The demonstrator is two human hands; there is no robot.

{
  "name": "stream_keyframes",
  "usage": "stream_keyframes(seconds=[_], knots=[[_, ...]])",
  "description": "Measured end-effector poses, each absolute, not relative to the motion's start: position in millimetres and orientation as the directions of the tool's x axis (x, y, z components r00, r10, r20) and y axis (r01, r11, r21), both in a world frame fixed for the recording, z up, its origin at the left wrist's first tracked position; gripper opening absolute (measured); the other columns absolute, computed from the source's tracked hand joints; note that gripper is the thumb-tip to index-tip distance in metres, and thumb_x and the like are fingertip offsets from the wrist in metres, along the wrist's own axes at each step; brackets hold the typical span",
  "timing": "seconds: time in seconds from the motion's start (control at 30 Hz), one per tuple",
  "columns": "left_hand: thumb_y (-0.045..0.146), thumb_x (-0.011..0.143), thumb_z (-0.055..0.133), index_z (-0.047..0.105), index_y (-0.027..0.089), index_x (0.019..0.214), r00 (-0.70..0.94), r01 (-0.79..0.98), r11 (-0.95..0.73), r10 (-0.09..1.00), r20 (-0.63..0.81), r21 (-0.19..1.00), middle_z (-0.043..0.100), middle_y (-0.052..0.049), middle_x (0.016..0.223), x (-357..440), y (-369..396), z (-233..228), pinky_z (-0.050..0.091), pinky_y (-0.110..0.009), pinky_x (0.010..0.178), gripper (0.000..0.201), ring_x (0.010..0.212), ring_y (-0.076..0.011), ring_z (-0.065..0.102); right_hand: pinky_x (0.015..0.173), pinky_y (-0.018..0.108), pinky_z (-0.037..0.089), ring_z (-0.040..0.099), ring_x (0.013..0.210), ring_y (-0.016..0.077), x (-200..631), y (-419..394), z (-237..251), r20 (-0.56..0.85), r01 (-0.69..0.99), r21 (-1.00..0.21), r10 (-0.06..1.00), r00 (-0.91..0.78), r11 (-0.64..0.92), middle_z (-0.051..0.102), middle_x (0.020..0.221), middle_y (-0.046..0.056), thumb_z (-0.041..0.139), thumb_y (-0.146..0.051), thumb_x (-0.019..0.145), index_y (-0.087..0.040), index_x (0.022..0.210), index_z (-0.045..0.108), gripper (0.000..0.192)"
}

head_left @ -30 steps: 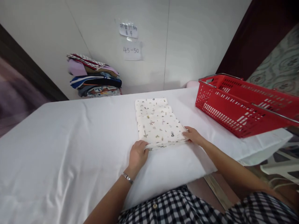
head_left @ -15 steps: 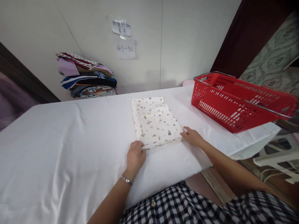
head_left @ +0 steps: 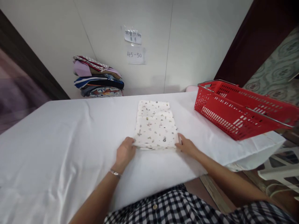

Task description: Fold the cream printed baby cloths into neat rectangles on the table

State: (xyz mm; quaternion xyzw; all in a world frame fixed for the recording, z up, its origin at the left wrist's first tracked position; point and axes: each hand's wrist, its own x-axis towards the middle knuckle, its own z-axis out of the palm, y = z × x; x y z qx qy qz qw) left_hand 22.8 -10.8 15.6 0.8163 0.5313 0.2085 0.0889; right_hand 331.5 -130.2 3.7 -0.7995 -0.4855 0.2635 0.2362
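We see the folded cloth (head_left: 154, 125), cream with small printed motifs, lying flat on the white-covered desk (head_left: 58, 143), roughly at its middle and lengthwise away from us. Our left hand (head_left: 125, 151) sits at the cloth's near left corner, its grip closed on the stacked edge there, fingers curled over the layers. Our right hand (head_left: 187, 146) is at the near right corner, touching the edge; we cannot tell whether its grip is pinching the fabric or only pressing against it. A thin bracelet (head_left: 115, 173) shows on the left wrist, and a black-and-white checked shirt (head_left: 177, 208) fills the bottom of the view. To the right, well apart from the cloth, a red basket (head_left: 235, 109) with metal handles stands at the desk's edge. At the far left, against the wall, a pile of folded clothes (head_left: 98, 77) is stacked, and two paper notes (head_left: 135, 46) are stuck on the wall above the desk.
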Motion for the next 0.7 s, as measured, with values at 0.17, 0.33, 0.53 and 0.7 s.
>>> stream_keyframes(seconds=[0.17, 0.33, 0.53, 0.7], knots=[[0.025, 0.082, 0.045, 0.059, 0.017, 0.093, 0.008, 0.93, -0.087, 0.976, 0.219, 0.356, 0.063, -0.007, 0.096, -74.6, 57.5, 40.4, 0.046, -0.032, 0.072, 0.019, 0.088, -0.0226, 0.059, 0.064, 0.026, 0.042, 0.057, 0.064, 0.0138, 237.9, -158.7, 4.2, -0.101, 0.46, -0.888, 0.969, -0.226, 0.015, 0.068, 0.082, -0.002, 0.061, -0.034, 0.079, -0.029, 0.144, 0.035, 0.07], [0.039, 0.084, 0.046, 0.056, 0.015, 0.108, -0.128, 0.89, 0.022, 0.971, 0.203, 0.455, 0.064, -0.005, 0.102, -98.9, 42.5, 35.9, 0.048, -0.035, 0.079, 0.036, 0.086, -0.0201, 0.06, 0.063, 0.026, 0.042, 0.055, 0.064, 0.0134, 248.3, -151.4, 1.3, -0.053, 0.461, -0.887, 0.994, -0.096, -0.002, 0.067, 0.08, 0.0, 0.056, -0.032, 0.08, -0.024, 0.121, 0.061, 0.042], [0.043, 0.081, 0.057, 0.061, 0.02, 0.111, 0.411, 0.706, -0.602, 0.778, 0.476, 0.374, 0.064, -0.013, 0.113, -13.7, -57.7, 8.4, 0.044, -0.047, 0.094, 0.038, 0.109, -0.0306, 0.056, 0.054, 0.024, 0.039, 0.05, 0.052, 0.0109, 272.1, -136.9, -17.7, -0.178, 0.392, -0.903, 0.983, 0.035, -0.177, 0.063, 0.067, -0.002, 0.054, -0.029, 0.077, -0.018, 0.112, 0.065, 0.038], [0.021, 0.076, 0.055, 0.067, 0.029, 0.1, 0.609, 0.642, -0.724, 0.681, 0.407, 0.252, 0.069, -0.007, 0.105, -1.6, -69.0, 6.8, 0.049, -0.043, 0.087, 0.027, 0.098, -0.0268, 0.061, 0.058, 0.025, 0.039, 0.05, 0.056, 0.0115, 264.4, -140.0, -17.0, -0.076, 0.558, -0.825, 0.996, 0.049, -0.091, 0.062, 0.065, -0.002, 0.052, -0.025, 0.076, -0.019, 0.106, 0.067, 0.035]])
